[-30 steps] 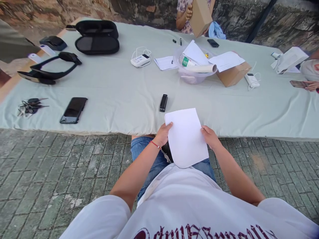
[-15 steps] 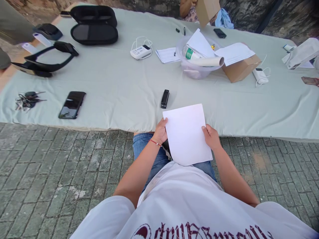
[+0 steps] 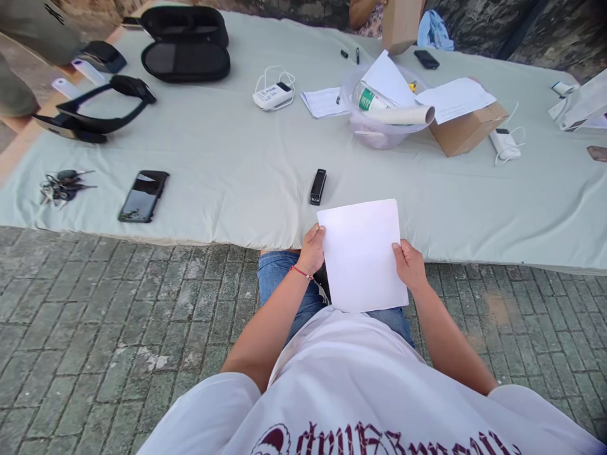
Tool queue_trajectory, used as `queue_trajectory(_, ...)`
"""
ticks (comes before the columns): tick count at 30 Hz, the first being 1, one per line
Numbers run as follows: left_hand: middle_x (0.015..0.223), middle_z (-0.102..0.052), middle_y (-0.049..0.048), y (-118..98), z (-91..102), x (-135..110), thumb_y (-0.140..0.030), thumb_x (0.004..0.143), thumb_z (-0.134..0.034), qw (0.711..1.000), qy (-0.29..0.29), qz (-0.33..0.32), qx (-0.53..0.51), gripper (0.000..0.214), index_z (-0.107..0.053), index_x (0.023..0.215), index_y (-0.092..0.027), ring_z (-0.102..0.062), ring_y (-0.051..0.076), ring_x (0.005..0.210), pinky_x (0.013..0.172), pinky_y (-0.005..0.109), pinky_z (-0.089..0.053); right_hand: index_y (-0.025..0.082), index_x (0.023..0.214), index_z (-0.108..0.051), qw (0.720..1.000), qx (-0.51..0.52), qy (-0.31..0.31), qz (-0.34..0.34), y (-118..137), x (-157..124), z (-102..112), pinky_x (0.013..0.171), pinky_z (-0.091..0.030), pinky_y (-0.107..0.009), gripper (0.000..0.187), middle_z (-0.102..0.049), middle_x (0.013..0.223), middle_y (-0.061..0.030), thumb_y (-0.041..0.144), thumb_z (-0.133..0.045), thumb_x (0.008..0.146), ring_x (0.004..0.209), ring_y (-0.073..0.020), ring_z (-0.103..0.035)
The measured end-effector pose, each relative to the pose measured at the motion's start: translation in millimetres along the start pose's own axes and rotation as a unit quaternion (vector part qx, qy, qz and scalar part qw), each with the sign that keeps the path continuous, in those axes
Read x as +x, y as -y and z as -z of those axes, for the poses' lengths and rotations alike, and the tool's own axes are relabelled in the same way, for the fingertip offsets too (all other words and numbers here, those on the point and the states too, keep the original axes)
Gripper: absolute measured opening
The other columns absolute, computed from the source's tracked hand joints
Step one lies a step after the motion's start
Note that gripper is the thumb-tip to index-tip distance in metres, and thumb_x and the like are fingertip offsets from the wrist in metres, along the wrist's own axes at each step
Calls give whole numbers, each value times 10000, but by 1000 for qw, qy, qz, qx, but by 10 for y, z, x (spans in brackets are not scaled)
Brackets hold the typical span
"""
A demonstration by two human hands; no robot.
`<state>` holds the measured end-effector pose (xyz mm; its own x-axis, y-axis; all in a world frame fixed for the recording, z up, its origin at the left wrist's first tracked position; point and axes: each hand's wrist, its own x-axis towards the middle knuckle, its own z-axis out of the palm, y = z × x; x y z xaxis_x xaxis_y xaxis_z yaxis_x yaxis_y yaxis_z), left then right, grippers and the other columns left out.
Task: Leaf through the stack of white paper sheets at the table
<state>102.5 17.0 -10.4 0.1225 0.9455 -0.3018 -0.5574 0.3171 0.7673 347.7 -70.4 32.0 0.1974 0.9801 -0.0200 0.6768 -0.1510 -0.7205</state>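
Blank white paper (image 3: 365, 256), perhaps more than one sheet, is held over my lap at the table's front edge. My left hand (image 3: 313, 249) pinches its left edge near the upper corner, thumb on top. On the opposite edge, about midway down, my right hand (image 3: 410, 262) grips it the same way. The fingers of both hands are partly hidden behind the paper. Just beyond the paper's far edge, a black stapler (image 3: 318, 187) lies on the pale tablecloth (image 3: 237, 158), touched by neither hand.
At left are a phone (image 3: 143, 196), keys (image 3: 64, 187), a black headset (image 3: 97, 117) and an open black case (image 3: 186, 60). Farther back stand a plastic basin (image 3: 379, 136) holding papers and a bottle, and a cardboard box (image 3: 467, 129). Another person's arm (image 3: 361, 12) shows at the far edge.
The paper has straightened and lies flatter, its near left corner less curled. Both hands keep hold of it. The whole view has shifted slightly; a box at the far edge has tilted more upright.
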Motion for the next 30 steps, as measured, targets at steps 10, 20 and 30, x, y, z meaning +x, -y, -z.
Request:
queue_trajectory(10, 1030, -714, 44, -2, -4, 11, -439, 797, -711, 1000, -3, 13, 4, 351, -614, 1023, -189, -651, 212, 1049, 957, 358, -498, 261, 1116, -549, 998, 45, 27, -33, -57, 174, -31, 743, -473, -388, 396, -643, 850, -35, 583, -390, 950, 774, -228, -589)
queue_trajectory(20, 993, -693, 33, 19, -8, -22, -475, 851, -652, 997, 25, -29, 72, 308, -624, 987, -201, -633, 190, 994, 931, 313, -488, 179, 1459, -410, 980, -110, 57, 153, 269, 1261, -68, 1086, -353, -524, 593, -416, 1503, -147, 516, -363, 973, 1369, -327, -379)
queue_trajectory(30, 939, -694, 33, -3, -28, -16, -475, 827, -672, 999, 18, -8, 43, 300, -610, 923, -197, -640, 211, 1009, 926, 335, -498, 187, 1180, -647, 892, -241, 268, 272, 749, 1495, -151, 1069, -297, -528, 440, -635, 1249, -128, 385, -293, 1011, 1233, -323, -509)
